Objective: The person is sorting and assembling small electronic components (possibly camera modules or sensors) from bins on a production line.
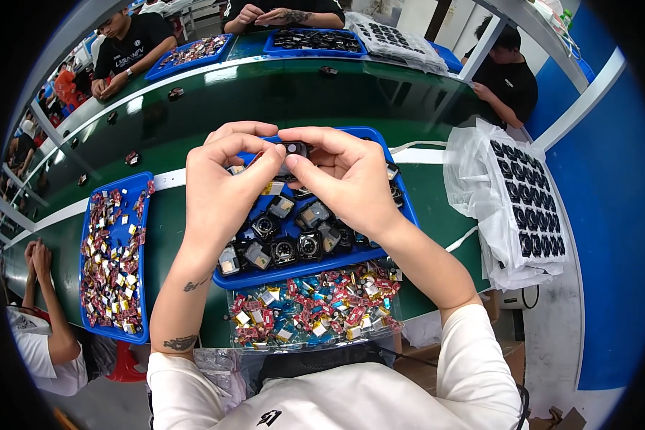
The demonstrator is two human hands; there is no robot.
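Observation:
Between my two hands a small black watch case (294,152) is held up by the fingertips, over the far part of a blue tray (315,268). My left hand (231,168) is closed on the case's left side, thumb and fingers pinching. On the opposite side my right hand (351,175) grips it, its thumb pressed on the near face. Fingers cover much of the case. Below, the blue tray holds many loose black watch cases (309,245), some with round sensor backs facing up, others showing grey insides.
Nearest me, a clear tray (315,349) holds small batteries and red circuit boards. Another blue tray (146,265) of such parts stands left. A white foam tray (507,244) of black cases lies right. Beyond runs a green conveyor belt (265,97); co-workers sit across it and at left.

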